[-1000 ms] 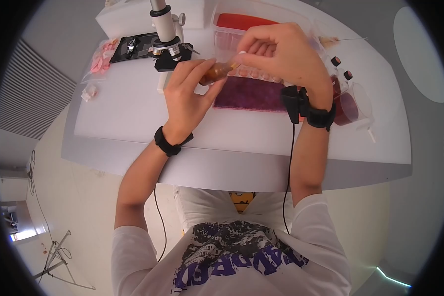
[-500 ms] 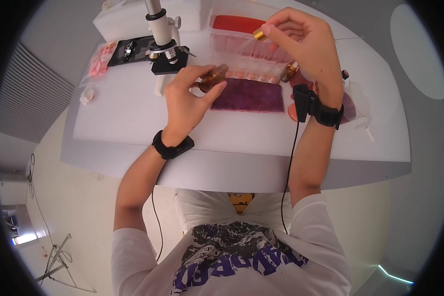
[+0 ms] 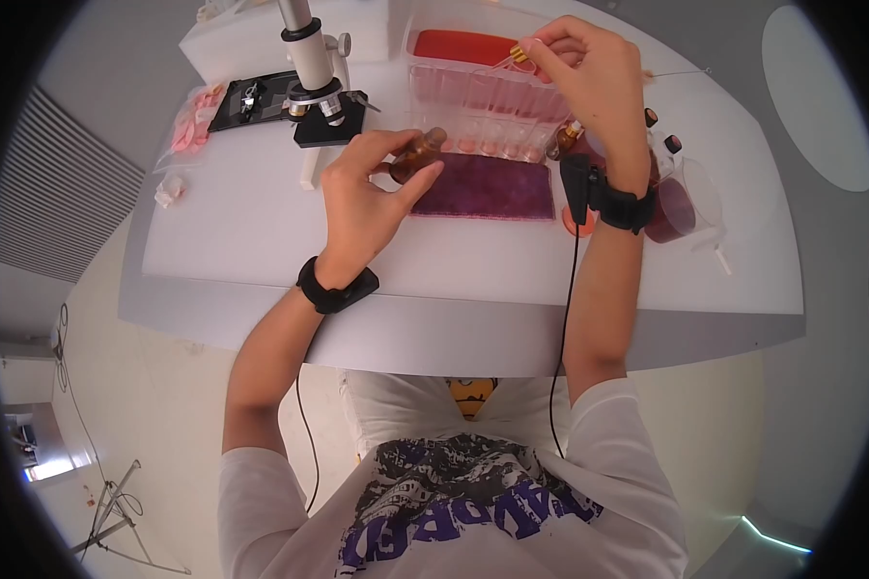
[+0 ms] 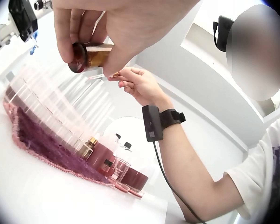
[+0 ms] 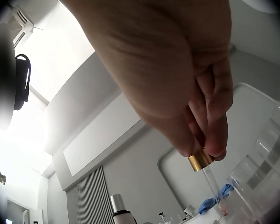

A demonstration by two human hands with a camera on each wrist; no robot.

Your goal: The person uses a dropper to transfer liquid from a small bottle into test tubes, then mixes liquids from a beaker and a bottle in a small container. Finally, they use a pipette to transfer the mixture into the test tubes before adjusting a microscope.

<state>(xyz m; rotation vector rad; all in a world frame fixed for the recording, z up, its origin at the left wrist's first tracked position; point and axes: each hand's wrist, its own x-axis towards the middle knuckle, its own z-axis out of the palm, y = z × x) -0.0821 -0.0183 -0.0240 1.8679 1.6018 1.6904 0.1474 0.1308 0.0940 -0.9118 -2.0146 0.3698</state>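
Note:
My left hand point(image 3: 362, 198) grips a small amber glass bottle point(image 3: 417, 160) between thumb and fingers, its uncapped neck tilted up to the right. The left wrist view shows the bottle point(image 4: 91, 56) from its base, lying nearly sideways. Between right thumb and fingertips, my right hand point(image 3: 594, 87) pinches a glass dropper by its gold collar point(image 3: 520, 54); the fingers hide its top. The dropper's glass stem point(image 5: 212, 184) slants down beside the clear test tubes point(image 5: 247, 175), with pinkish liquid near its tip. In the head view it overlaps the tube rack point(image 3: 434, 135).
A purple cloth point(image 3: 483, 188) lies before the rack. Behind it is a clear bin with red contents point(image 3: 463, 45). To the right are another amber bottle point(image 3: 562, 143), a beaker of dark red liquid point(image 3: 674, 210) and an orange-red dish point(image 3: 576, 224). A microscope point(image 3: 309, 68) stands left.
The dropper has come out of the bottle's mouth and moved up and right, over the test tubes. My left hand and the bottle stay nearly in place.

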